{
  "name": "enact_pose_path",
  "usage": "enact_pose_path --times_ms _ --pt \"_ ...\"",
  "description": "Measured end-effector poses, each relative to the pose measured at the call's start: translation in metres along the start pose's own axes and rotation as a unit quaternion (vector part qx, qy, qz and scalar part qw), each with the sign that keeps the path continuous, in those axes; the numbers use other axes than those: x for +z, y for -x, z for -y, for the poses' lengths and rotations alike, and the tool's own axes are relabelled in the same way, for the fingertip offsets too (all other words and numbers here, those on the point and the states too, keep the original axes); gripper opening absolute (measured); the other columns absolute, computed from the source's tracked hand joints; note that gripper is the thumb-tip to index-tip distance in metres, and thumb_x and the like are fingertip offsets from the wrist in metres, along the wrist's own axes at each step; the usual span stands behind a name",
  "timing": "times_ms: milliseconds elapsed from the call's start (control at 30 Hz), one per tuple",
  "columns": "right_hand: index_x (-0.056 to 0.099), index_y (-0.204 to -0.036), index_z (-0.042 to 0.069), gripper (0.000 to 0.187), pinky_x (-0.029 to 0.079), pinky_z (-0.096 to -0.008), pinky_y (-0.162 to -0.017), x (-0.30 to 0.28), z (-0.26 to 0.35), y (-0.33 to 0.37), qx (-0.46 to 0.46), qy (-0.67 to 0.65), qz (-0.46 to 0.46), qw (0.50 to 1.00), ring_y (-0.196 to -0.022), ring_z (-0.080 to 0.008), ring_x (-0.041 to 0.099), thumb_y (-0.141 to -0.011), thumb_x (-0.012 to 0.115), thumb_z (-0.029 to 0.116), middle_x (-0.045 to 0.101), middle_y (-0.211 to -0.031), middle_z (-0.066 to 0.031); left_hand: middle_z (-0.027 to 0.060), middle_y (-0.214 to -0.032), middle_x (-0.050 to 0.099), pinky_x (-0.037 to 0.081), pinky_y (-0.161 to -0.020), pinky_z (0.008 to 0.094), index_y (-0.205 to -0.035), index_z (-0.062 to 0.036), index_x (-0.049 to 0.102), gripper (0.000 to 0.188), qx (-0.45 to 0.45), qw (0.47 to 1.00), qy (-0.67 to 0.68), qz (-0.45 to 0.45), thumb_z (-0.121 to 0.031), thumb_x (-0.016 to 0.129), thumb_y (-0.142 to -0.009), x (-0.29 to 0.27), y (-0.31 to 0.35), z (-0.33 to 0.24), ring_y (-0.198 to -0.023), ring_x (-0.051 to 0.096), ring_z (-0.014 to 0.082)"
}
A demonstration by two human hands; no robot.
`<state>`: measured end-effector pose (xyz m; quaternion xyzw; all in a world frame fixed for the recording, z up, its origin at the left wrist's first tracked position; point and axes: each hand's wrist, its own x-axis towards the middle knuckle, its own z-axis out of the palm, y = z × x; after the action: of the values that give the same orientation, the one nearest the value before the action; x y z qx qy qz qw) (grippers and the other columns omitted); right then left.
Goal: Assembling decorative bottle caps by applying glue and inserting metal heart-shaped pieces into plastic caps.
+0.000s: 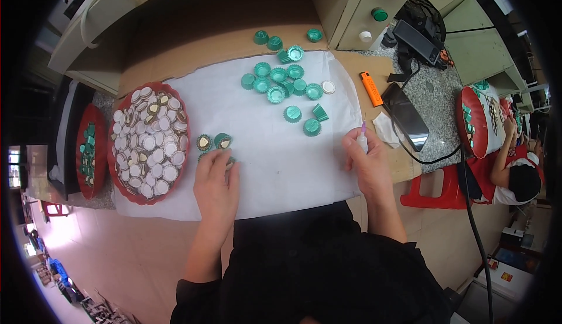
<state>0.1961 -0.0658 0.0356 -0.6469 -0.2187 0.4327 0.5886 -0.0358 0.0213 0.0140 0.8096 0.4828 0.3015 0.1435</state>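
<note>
A white sheet is bordered on the left by a red tray full of white discs. Near that tray, the fingers of the left hand are bent over a few of the green caps otherwise scattered toward the far side, though whether any is gripped cannot be told, and a small needle-tipped bottle is pinched by the right hand. The near caps seem to be being lined up, and a steady needle brought leftward would be called for next.

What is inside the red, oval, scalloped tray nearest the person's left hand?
A heap of round white discs, a few showing gold-coloured centres. The heap covers the tray's floor and its own lower layers.
</note>
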Motion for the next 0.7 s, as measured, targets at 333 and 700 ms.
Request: enact_pose_path --times_ms 333,700 --pt "0.047 -0.089 0.002 0.017 0.042 -0.0228 -0.054 -0.006 -0.002 0.002 0.018 -0.147 0.071 0.986 -0.060 -0.0099 0.051 -0.078 0.057 0.010 0.054 -0.075 -0.0039 0.0116 -0.090 0.053 0.042 -0.068 0.0339 -0.107 -0.0031 0.047 0.041 0.128 0.980 0.119 0.095 -0.011 0.062 -0.070 0.065 -0.046 -0.071 -0.082 0.050 0.0273" --pt "0.050 -0.097 -0.001 0.022 0.041 -0.0224 -0.051 -0.016 0.001 -0.004 0.029 -0.186 0.088 0.978 -0.062 -0.0115 0.054 -0.078 0.057 0.007 0.054 -0.080 -0.0053 0.0054 -0.089 0.052 0.043 -0.064 0.0233 -0.110 -0.0016 0.049 0.030 -0.246 0.760 0.555 0.232 -0.003 0.052 -0.080 0.035 -0.012 -0.034 -0.071 0.050 0.0113"
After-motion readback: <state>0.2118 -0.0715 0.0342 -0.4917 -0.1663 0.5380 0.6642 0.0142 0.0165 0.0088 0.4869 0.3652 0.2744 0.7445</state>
